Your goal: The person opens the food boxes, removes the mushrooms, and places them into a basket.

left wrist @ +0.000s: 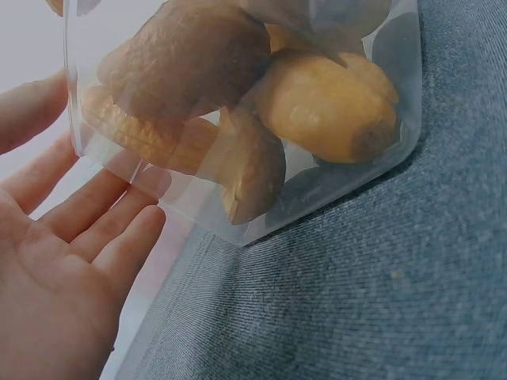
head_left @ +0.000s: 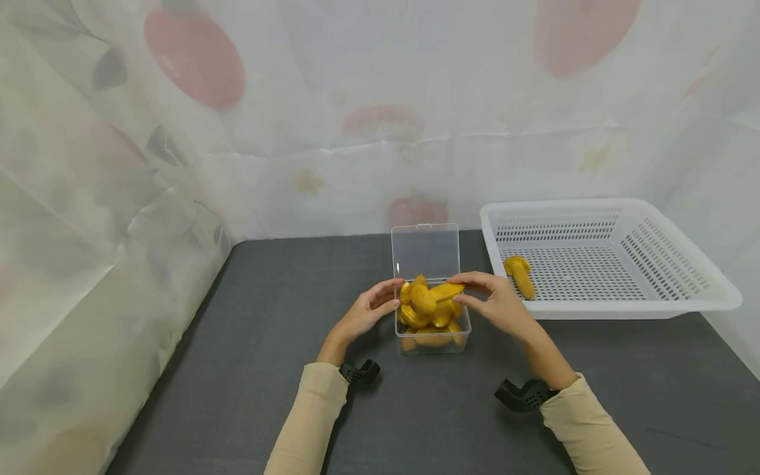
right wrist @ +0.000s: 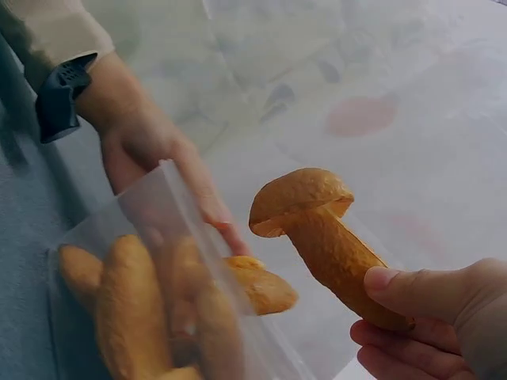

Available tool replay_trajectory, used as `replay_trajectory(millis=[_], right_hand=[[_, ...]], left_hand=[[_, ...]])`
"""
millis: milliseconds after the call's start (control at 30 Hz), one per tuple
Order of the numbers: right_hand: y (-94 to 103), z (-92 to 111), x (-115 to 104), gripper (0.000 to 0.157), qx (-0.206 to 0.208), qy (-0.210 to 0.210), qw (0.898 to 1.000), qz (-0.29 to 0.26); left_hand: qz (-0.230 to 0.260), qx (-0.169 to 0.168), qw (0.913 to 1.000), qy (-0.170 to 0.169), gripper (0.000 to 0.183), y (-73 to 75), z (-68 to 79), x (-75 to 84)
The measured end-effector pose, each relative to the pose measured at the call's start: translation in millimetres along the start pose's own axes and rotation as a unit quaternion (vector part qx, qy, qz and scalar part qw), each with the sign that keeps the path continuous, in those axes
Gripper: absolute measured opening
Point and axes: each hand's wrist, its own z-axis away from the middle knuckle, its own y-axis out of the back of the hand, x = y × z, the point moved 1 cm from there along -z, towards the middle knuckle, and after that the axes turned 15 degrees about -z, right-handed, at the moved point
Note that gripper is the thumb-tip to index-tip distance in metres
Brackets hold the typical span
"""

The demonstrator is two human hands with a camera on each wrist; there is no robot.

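Note:
A clear plastic box (head_left: 432, 343) heaped with yellow-brown mushrooms (head_left: 423, 300) stands on the dark table, its hinged lid (head_left: 425, 252) raised at the back. My left hand (head_left: 361, 316) touches the box's left side; in the left wrist view its fingers (left wrist: 119, 214) lie fairly straight along the clear wall. Over the right side of the box, my right hand (head_left: 501, 305) pinches one mushroom (right wrist: 329, 249) by its stem between thumb and fingers. The right wrist view shows that mushroom's cap pointing away from the hand, above the rim.
A white perforated basket (head_left: 611, 307) stands at the back right, with a single mushroom (head_left: 520, 277) lying at its left end. Behind the dark table (head_left: 285, 284) hangs a patterned curtain (head_left: 356, 79), which also runs down the left side.

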Motion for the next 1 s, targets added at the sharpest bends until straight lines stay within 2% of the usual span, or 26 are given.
replay_trajectory(millis=[167,633,833,1000], right_hand=[[12.8,-1,-4,0.029,0.022,0.016,1.000,-0.014],[44.8,3,-17,0.030,0.084,-0.010,0.996,-0.023],[63.4,7,-17,0.030,0.124,-0.026,0.992,0.001],[79.0,13,-16,0.029,0.139,-0.021,0.990,0.014]], left_hand=[[0.002,0.003,1.0000,-0.001,0.050,0.0,-0.4,0.8],[-0.005,0.008,1.0000,0.000,0.049,0.8,0.5,-1.6],[-0.002,-0.003,1.0000,0.008,0.050,-0.2,0.1,-0.6],[0.003,-0.002,1.0000,0.009,0.050,-0.9,0.6,1.0]])
